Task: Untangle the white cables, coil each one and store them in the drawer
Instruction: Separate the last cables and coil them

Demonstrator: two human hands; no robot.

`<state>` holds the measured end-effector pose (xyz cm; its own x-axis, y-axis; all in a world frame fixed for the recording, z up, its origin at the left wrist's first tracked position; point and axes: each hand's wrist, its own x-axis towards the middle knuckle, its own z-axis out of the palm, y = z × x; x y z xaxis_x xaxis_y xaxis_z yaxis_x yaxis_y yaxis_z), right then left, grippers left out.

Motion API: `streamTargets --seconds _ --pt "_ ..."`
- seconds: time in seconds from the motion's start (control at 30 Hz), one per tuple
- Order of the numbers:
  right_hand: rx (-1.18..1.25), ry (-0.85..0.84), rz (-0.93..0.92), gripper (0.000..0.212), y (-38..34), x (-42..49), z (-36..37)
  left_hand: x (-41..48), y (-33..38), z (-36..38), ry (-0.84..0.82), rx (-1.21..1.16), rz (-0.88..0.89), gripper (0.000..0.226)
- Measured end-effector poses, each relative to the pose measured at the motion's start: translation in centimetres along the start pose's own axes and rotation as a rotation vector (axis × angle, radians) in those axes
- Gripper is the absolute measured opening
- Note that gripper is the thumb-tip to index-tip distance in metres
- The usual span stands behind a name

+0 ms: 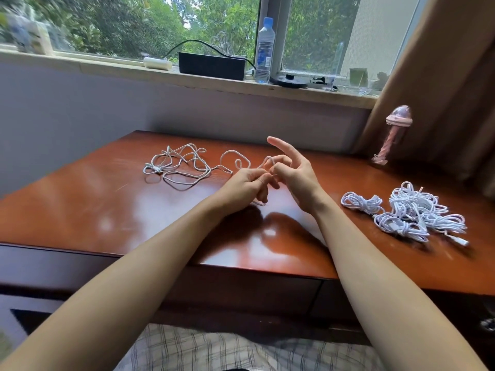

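Note:
A loose white cable [184, 167] sprawls in loops over the far left-middle of the reddish wooden desk [107, 210]. One end of it runs to my hands at the desk's centre. My left hand [245, 187] pinches the cable between curled fingers, and a short tail hangs below it. My right hand [292, 170] has a loop of the same cable wound round its middle fingers, with the index finger pointing up. A pile of several coiled white cables [412, 214] lies at the right of the desk. The drawer front [241, 293] below the desk edge is closed.
A pink bottle [391, 135] stands at the desk's back right by a brown curtain [442, 76]. The windowsill behind holds a black box [211, 66], a water bottle [264, 52] and small items. Checked fabric [241, 349] lies below the desk.

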<state>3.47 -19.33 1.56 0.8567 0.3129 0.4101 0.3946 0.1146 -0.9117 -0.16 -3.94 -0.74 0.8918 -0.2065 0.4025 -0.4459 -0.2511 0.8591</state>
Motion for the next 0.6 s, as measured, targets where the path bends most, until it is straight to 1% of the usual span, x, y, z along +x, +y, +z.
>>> streamTargets --seconds 0.03,0.13,0.23,0.3,0.4,0.47,0.53,0.6 --pt "0.008 -0.016 0.007 0.059 -0.1 0.0 0.0 -0.1 0.1 0.1 -0.015 -0.019 -0.006 0.031" --pt "0.005 -0.036 0.025 0.05 -0.4 -0.1 0.0 -0.2 0.3 0.4 -0.024 -0.116 -0.064 0.028" --pt "-0.041 -0.068 0.036 0.05 -0.6 -0.2 -0.4 0.0 0.1 0.0 -0.025 -0.096 -0.076 0.033" --pt "-0.112 -0.056 0.015 0.049 -0.8 -0.4 -0.6 0.0 0.0 -0.4 -0.024 -0.096 -0.094 0.035" --pt "-0.303 0.001 -0.057 0.033 -0.9 -0.5 -0.9 0.1 0.2 -0.6 0.028 -0.143 -0.153 0.034" --pt "-0.399 -0.002 -0.101 0.024 -0.8 -0.5 -1.3 0.2 0.4 -0.7 0.071 -0.157 -0.182 0.032" --pt "-0.451 -0.002 -0.132 0.02 -0.6 -0.4 -1.5 0.3 0.4 -0.9 0.079 -0.186 -0.208 0.031" --pt "-0.429 -0.013 -0.151 0.019 -0.6 -0.4 -1.7 0.2 0.6 -1.0 0.048 -0.237 -0.229 0.029"
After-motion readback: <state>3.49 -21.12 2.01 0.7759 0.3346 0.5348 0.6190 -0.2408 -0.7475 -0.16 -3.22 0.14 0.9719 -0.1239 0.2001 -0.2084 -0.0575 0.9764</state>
